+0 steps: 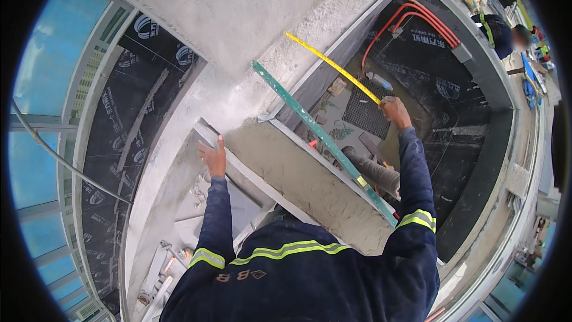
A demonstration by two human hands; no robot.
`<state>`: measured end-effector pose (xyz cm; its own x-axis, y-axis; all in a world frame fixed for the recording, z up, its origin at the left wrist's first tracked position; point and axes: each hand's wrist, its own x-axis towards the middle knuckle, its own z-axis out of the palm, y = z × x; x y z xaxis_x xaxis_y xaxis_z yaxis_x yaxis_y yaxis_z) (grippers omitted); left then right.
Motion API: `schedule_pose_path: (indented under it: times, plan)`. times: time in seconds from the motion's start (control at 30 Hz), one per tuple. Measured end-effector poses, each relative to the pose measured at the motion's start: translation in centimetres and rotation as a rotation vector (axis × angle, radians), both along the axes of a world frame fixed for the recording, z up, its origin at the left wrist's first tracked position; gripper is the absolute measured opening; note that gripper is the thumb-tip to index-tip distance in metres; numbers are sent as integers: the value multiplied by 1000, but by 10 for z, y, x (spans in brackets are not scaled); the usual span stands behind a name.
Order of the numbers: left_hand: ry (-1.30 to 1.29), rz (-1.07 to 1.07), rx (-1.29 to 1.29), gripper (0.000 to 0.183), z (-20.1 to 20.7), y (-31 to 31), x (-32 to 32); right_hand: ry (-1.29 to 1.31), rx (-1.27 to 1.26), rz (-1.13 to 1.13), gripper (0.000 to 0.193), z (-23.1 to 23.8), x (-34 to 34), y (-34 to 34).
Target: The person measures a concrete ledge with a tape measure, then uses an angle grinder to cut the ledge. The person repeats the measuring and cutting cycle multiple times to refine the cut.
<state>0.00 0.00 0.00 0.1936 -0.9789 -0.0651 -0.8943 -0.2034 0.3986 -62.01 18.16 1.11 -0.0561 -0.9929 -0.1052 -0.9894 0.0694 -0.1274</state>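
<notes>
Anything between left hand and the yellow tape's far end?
Yes: in this view the green bar, near its upper end, crosses the line from left hand to yellow tape end. Height clearance unclear.

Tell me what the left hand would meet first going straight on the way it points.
Probably the far end of the long, narrow grey slab, close in front of the left hand. Depth is unclear here, so they may already be touching.

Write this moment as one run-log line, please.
right hand: gripping yellow tape measure | left hand: open, holding nothing | green spirit level: lying across mortared wall
</notes>
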Motion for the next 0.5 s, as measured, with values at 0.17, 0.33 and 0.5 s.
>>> schedule_pose_path:
  times: [0.17, 0.33, 0.5]
  plan:
    - [115, 86, -129, 98, -19, -2, -20, -300, 247, -300, 7, 32, 19, -29]
    - [175, 129, -53, 95, -19, -7, -27, -7, 40, -72, 4, 8, -3, -21]
    - [80, -22, -368, 88, 1, -39, -3, -238, 105, -135, 3, -2, -8, -26]
